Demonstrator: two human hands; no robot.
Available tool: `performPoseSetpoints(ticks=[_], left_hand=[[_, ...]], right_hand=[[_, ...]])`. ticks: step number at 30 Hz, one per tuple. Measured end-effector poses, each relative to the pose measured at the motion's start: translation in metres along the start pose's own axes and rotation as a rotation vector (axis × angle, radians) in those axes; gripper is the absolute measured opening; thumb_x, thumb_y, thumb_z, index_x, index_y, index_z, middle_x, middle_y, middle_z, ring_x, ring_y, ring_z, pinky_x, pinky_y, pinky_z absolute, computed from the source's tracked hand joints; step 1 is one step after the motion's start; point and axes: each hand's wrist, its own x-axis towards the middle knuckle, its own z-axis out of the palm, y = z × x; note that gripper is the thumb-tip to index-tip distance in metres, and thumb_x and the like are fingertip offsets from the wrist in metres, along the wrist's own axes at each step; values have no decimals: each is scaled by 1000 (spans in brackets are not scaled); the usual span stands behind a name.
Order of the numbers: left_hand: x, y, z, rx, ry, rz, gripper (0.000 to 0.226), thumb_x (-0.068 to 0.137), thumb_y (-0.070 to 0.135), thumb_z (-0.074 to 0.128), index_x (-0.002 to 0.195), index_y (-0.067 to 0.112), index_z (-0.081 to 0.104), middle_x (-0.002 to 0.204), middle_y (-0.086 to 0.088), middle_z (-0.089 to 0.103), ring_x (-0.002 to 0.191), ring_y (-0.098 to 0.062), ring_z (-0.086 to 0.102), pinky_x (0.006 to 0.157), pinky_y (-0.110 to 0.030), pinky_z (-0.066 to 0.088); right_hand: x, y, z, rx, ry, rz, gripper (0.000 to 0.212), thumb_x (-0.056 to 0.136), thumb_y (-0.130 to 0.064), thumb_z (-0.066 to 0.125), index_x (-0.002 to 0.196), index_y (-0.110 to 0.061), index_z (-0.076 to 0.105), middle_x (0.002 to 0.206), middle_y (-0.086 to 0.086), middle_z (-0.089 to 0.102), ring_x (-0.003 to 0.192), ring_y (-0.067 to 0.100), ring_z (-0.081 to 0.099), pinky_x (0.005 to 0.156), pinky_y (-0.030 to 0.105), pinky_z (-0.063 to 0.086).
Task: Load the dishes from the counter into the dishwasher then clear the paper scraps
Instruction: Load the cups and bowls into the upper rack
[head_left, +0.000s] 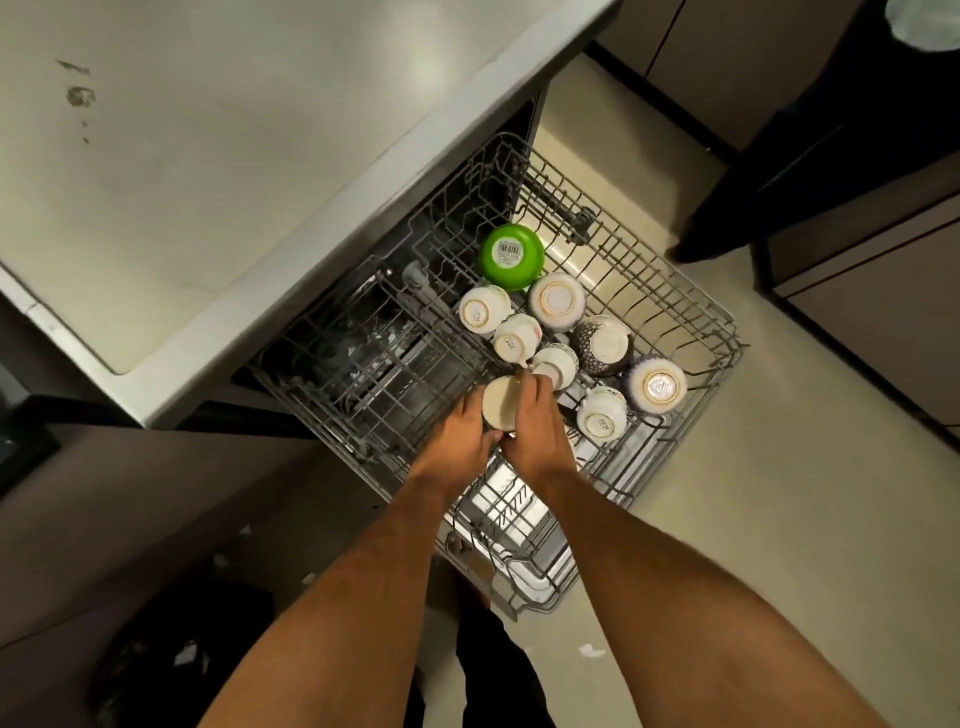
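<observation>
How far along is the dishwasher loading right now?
Mostly loaded: the green bowl and several cups sit upside down in the rack. Left hand and right hand are placing a white cup. The counter shows no dishes. A paper scrap remains on the floor.

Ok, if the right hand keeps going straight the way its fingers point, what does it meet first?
The right hand, holding a cup with the left hand, points up-rack. Probably first in line is the upturned white cup just beyond the fingertips; depth is unclear from one view.
</observation>
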Motion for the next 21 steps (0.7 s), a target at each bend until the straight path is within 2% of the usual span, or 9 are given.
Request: performPoseSetpoints(ticks=[6, 9, 17, 21], left_hand=[[2, -6, 2, 24, -5, -23, 72, 96, 20, 63, 155, 19, 22, 149, -7, 45, 136, -24, 47, 113, -43, 41], [1, -6, 2, 44, 8, -6, 73, 95, 19, 63, 155, 18, 22, 148, -8, 46, 135, -23, 47, 112, -39, 41], [-12, -3, -4, 141, 75, 34, 65, 100, 28, 57, 154, 18, 22, 147, -9, 47, 127, -25, 56, 102, -39, 49], [-23, -1, -13, 229, 147, 76, 59, 102, 27, 50, 153, 13, 25, 148, -11, 47, 125, -24, 59, 100, -38, 54]], right_hand=[[4, -2, 1, -14, -36, -5, 105, 72, 6, 79, 156, -11, 19, 145, 11, 30, 137, 32, 39, 113, 43, 44], [3, -3, 0, -11, -49, -3, 106, 74, 3, 80, 157, -11, 16, 148, 12, 28, 139, 32, 35, 115, 44, 42], [-7, -8, -6, -41, -63, -8, 111, 75, -4, 84, 159, -16, 12, 151, 11, 28, 141, 29, 34, 115, 45, 42], [-12, -13, -11, -108, -34, -58, 109, 73, -6, 86, 156, -14, 16, 146, 13, 32, 135, 30, 39, 110, 43, 46]])
